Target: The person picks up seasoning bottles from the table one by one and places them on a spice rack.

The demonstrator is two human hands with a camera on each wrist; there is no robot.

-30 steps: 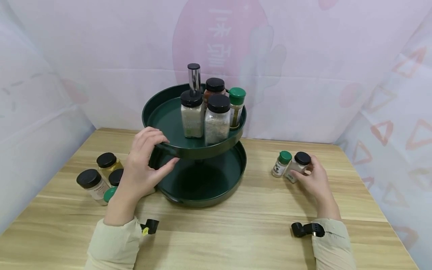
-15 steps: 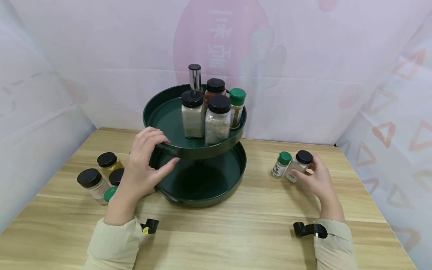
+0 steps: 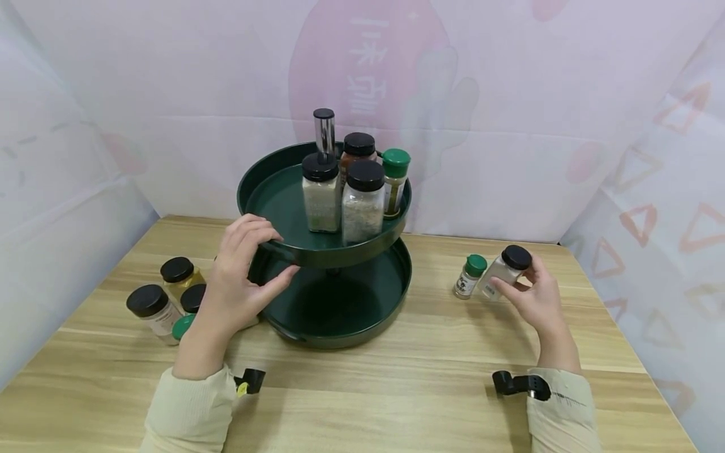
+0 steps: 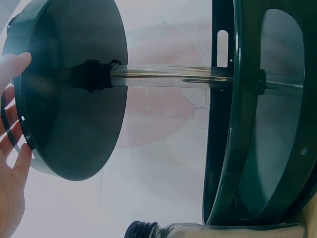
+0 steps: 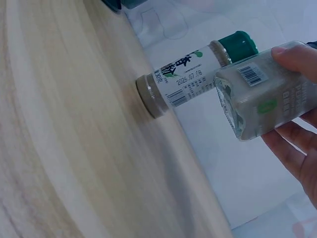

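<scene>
My left hand [image 3: 238, 277] holds the front left rim of a dark green two-tier rack's upper tray [image 3: 328, 258], fingers over the edge and thumb below. In the left wrist view, my left hand [image 4: 12, 148] is at that rim. My right hand [image 3: 538, 296] grips a square spice jar [image 3: 504, 270] with a black lid, tilted above the table. Its pale contents and barcode label show in the right wrist view, where the jar [image 5: 267, 91] overlaps a small green-capped spice bottle [image 5: 183, 79] standing on the table.
On the upper tray stand several jars, among them a clear square jar [image 3: 362, 211] and a green-capped bottle [image 3: 394, 185]. The lower tray [image 3: 340, 336] sits on the wooden table [image 3: 385, 402]. More jars, one with a black lid [image 3: 148, 301], stand left, partly behind my left forearm.
The spice jar in my right hand has risen and tilted to the right, away from the small green-capped bottle. My left hand has kept its place on the rim.
</scene>
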